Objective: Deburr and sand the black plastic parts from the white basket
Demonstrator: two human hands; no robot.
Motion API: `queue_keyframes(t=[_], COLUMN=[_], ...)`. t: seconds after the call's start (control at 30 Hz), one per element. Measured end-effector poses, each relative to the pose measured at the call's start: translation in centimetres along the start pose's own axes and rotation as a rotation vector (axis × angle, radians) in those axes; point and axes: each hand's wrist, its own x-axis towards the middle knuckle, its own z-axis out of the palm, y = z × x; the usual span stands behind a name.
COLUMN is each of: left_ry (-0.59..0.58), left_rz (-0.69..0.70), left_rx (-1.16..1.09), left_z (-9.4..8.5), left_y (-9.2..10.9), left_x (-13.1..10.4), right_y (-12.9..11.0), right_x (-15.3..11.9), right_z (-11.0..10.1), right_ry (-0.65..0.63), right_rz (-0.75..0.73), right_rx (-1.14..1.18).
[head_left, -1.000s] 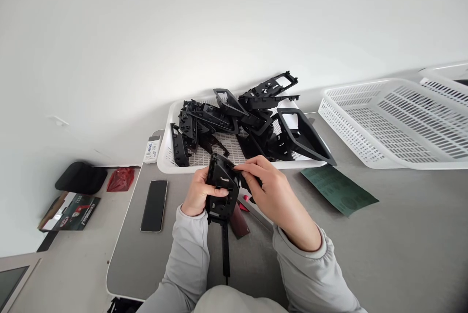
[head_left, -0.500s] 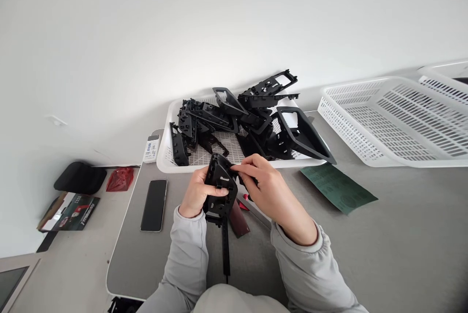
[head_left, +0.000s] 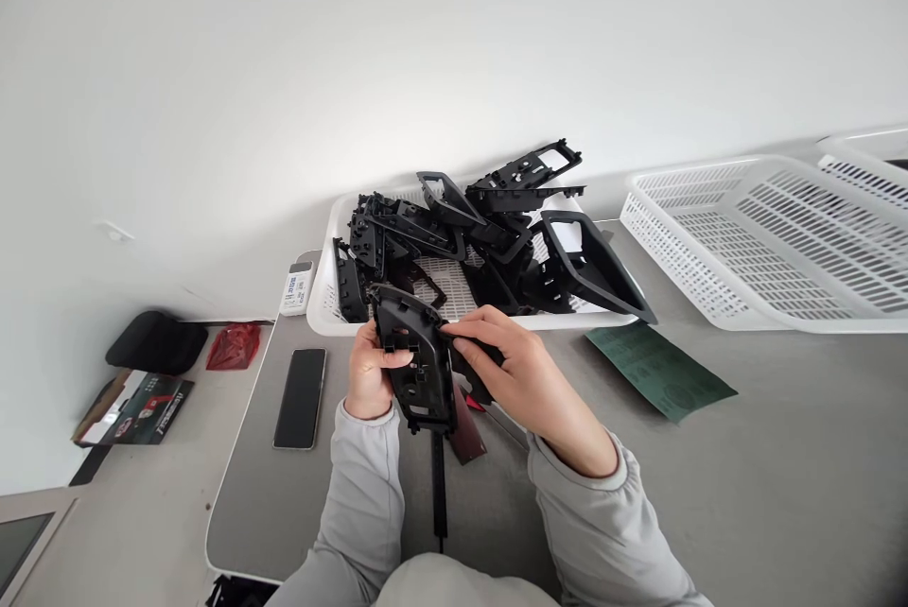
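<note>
My left hand (head_left: 373,371) grips a black plastic trim panel (head_left: 411,356) by its left edge, with the thumb across its clip-covered back. The panel is held tilted above the table. At its upper right edge, my right hand (head_left: 515,361) pinches a dark flat piece (head_left: 475,366); the fingers partly hide it, and its material is unclear. Beneath the hands lie a reddish-brown strip (head_left: 466,437), a small red-ended tool (head_left: 474,404) and a long narrow black bar (head_left: 439,489).
A white basket (head_left: 330,319) behind my hands holds several black plastic parts. A white basket (head_left: 724,304) stands at the right. A green printed sheet (head_left: 656,371) lies on the grey table (head_left: 766,484). To the left are a phone (head_left: 300,399) and a small white box (head_left: 296,289).
My left hand has turned the panel so more of its back faces me and shifted it slightly left. More of the dark piece in my right hand shows.
</note>
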Motion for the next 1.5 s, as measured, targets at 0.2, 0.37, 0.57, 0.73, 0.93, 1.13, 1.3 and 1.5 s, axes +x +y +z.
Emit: queue_keyframes(t=[0.2,0.37,0.57,0.73,0.93,1.13,1.3,1.5], left_ry=[0.044,0.074,0.076,0.119,0.13,0.058,0.041,0.103], left_rz=[0.072,0.137,0.122,0.174,0.22,0.193,0.214,0.26], left_rx=[-0.082,-0.187,-0.168,-0.141,-0.067,0.092,0.181,0.145], left_z=[-0.4,-0.9,0.0,0.1,-0.2,0.0,0.1,0.3], left_y=[-0.6,-0.4,-0.5,-0.4,-0.6,-0.8,-1.1,-1.0], left_x=[0.3,0.5,0.4,0.6,0.6,0.3,0.2,0.3], right_y=[0.1,-0.1,-1.1,-1.6,-1.7,-1.5,-1.0,-0.9], right_x=[-0.2,-0.1,-0.2,-0.5,-0.5,-0.2,-0.2,-0.6], right_z=[-0.8,-0.2,1.3,0.6,0.5,2.2,1.7,0.1], right_ry=[-0.043,0.019,0.112,-0.057,0.023,0.278,0.161,-0.078], right_rz=[0.078,0.075,0.003,0.039,0.057,-0.071,-0.115,0.024], right_rx=[-0.022,0.036,0.023,-0.041,0.037,-0.012,-0.078,-0.072])
